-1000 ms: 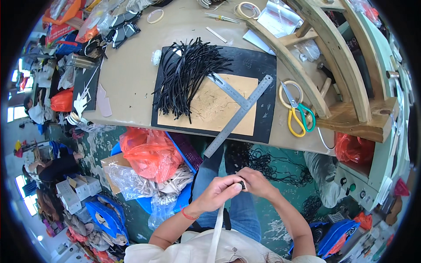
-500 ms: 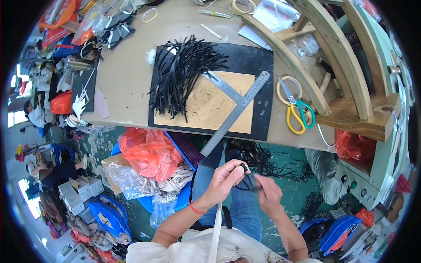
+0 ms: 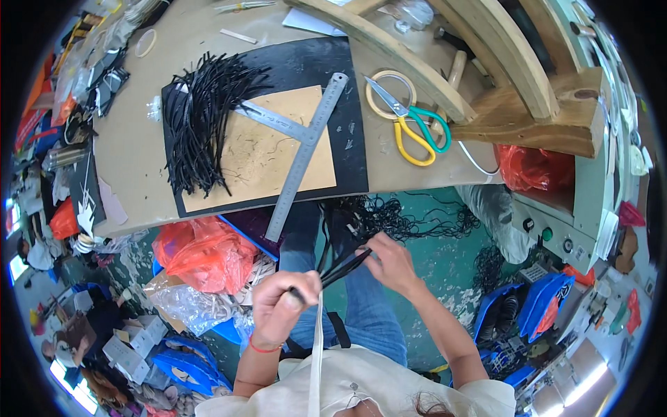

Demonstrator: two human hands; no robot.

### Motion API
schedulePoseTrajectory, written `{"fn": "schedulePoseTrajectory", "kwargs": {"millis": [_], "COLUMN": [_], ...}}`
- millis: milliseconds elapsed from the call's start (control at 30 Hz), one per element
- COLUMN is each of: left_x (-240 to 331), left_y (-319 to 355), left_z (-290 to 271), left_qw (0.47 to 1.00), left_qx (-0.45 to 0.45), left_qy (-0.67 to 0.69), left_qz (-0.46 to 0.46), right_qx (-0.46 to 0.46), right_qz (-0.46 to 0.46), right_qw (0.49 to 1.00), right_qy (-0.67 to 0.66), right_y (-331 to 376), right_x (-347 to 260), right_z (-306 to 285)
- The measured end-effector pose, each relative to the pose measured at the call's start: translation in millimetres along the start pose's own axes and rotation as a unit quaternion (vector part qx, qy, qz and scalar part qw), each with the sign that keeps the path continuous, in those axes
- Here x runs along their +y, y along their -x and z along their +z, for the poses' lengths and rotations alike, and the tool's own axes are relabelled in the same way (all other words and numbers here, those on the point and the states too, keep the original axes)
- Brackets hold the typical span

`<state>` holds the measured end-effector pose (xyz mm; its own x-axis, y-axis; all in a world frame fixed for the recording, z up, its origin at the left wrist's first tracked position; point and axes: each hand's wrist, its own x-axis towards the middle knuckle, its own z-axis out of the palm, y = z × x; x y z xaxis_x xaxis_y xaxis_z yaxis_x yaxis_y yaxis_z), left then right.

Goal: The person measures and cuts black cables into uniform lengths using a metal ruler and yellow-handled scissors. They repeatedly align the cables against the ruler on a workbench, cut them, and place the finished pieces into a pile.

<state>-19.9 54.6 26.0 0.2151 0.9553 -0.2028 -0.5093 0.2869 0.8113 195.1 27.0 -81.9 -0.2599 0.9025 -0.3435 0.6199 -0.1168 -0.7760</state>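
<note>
Holding blk strips (image 3: 340, 270), lower ctr | L hand (image 3: 280, 302) clamped on, R hand (image 3: 390, 263) pinching | strip pile (image 3: 205, 128) upper L | looks part-done

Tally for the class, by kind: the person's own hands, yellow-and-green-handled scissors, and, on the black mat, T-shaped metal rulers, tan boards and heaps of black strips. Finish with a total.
Own hands: 2 (left hand, right hand)
Scissors: 1
T-shaped metal ruler: 1
Tan board: 1
Heap of black strips: 1
Total: 6
</note>
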Motion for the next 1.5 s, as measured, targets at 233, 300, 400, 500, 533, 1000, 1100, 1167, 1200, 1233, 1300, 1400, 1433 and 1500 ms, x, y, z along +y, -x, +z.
{"fn": "schedulePoseTrajectory", "kwargs": {"millis": [233,300,400,500,533,1000,1100,1167,1200,1233,1300,1400,1433,1500], "left_x": [-11,-15,-19,-21,-21,6,9,8,7,6,4,-2,-3,-7], "left_y": [2,2,2,6,7,4,0,-1,1,1,3,5,7,13], "left_z": [-13,-12,-9,-9,-8,-19,-16,-16,-18,-18,-17,-14,-13,-11], "left_qw": [0.998,0.996,0.996,0.996,0.996,0.963,0.947,0.941,0.937,0.934,0.930,0.931,0.930,0.929], "left_qx": [-0.023,-0.033,-0.044,-0.060,-0.059,-0.201,-0.252,-0.275,-0.289,-0.298,-0.314,-0.320,-0.321,-0.320], "left_qy": [-0.056,-0.082,-0.070,-0.055,-0.050,-0.171,-0.190,-0.187,-0.186,-0.183,-0.179,-0.165,-0.168,-0.172], "left_qz": [-0.031,-0.019,-0.030,-0.032,-0.033,-0.054,-0.060,-0.056,-0.066,-0.066,-0.070,-0.053,-0.058,-0.068], "right_qx": [0.024,0.034,0.033,0.019,0.007,-0.069,-0.063,0.066,0.079,0.046,-0.023,-0.098,-0.111,-0.081], "right_qz": [0.077,0.044,-0.027,-0.077,-0.078,0.120,0.165,0.064,0.073,0.088,0.120,0.134,0.128,0.158], "right_qw": [0.990,0.995,0.998,0.996,0.996,0.937,0.946,0.987,0.982,0.990,0.993,0.983,0.979,0.980], "right_qy": [-0.113,-0.088,-0.047,-0.038,-0.039,-0.320,-0.273,-0.132,-0.154,-0.104,-0.005,0.076,0.115,0.094], "right_y": [19,23,24,20,20,12,-10,-23,-31,-35,-43,-37,-32,-23], "right_x": [-6,-6,-27,-51,-55,-40,-43,-43,-48,-45,-41,-41,-38,-31], "right_z": [-6,-4,-8,-5,-3,23,19,32,33,39,54,68,73,74]}}
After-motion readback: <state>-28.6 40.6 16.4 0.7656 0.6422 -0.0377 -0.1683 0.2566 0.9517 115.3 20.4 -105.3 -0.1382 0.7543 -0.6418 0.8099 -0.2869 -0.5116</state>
